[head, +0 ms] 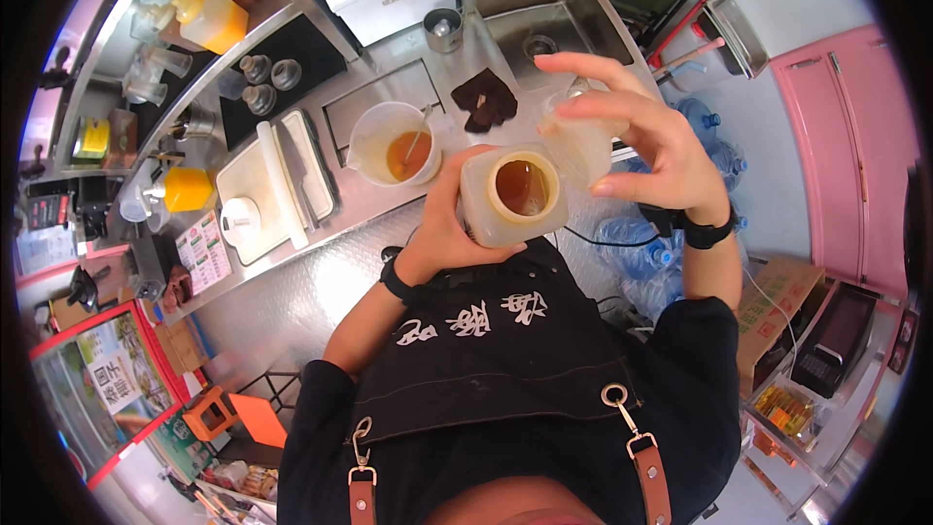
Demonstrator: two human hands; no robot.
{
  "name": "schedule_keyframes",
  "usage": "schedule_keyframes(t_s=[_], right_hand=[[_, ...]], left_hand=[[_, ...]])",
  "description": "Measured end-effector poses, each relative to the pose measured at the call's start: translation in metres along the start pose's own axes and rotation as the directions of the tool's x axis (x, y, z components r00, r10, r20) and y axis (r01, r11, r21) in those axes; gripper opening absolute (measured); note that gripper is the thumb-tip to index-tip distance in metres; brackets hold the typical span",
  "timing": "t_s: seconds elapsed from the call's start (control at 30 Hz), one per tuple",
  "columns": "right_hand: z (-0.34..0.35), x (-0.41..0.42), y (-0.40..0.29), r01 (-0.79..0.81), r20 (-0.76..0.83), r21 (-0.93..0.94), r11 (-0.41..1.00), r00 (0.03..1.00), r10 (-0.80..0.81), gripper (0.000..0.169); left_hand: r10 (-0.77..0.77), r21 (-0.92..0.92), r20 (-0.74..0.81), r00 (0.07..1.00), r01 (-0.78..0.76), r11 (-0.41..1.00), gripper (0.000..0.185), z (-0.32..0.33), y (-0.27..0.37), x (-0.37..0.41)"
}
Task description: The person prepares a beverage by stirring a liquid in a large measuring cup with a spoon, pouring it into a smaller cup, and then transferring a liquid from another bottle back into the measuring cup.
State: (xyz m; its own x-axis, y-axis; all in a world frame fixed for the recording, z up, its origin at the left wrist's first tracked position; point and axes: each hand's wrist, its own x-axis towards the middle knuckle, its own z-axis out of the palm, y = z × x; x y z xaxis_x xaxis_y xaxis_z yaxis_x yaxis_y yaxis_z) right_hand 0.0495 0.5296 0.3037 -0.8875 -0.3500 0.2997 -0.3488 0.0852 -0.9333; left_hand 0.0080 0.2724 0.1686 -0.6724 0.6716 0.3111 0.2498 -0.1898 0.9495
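Note:
My left hand (444, 222) is wrapped around a squarish translucent plastic bottle (477, 219). The bottle's wide round mouth faces the camera, and brown liquid shows inside. To its right, my right hand (649, 138) holds a translucent plastic piece (579, 146) between curved fingers; its exact kind is unclear. Beyond the bottle, at its upper left, a translucent plastic measuring jug (368, 146) stands on the steel counter (452, 133) with amber liquid and a metal utensil in it. A crumpled dark brown cloth (487, 98) lies to the right of the jug.
A steel sink (583, 11) is at the back right, near a metal cup (443, 30). Left on the counter lies a cutting board (240, 233) with a white rolling pin (280, 182) and a knife (297, 171). Large plastic water bottles (634, 240) stand at right.

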Motion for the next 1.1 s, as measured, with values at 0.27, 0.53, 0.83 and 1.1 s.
schedule_keyframes(t_s=[0.27,0.53,0.83,1.1], right_hand=[[0.006,-0.058,0.18,-0.112,-0.451,0.312,0.943,0.857,0.251,0.076],[0.009,-0.091,0.357,-0.345,-0.628,0.163,0.925,0.687,0.366,0.094],[0.008,-0.092,0.416,-0.479,-0.577,-0.172,0.861,0.757,0.306,0.091],[0.007,-0.087,0.389,-0.487,-0.546,-0.428,0.761,0.81,0.211,0.091]], left_hand=[[0.059,0.262,-0.108,0.992,-0.028,0.965,0.104,-0.019,0.018,-0.023],[-0.143,0.111,-0.442,0.886,0.212,0.971,0.106,-0.051,0.016,-0.096],[-0.162,0.057,-0.764,0.625,0.316,0.947,0.07,-0.059,0.033,-0.144],[-0.096,0.132,-0.83,0.549,0.361,0.923,0.074,-0.071,0.02,-0.158]])
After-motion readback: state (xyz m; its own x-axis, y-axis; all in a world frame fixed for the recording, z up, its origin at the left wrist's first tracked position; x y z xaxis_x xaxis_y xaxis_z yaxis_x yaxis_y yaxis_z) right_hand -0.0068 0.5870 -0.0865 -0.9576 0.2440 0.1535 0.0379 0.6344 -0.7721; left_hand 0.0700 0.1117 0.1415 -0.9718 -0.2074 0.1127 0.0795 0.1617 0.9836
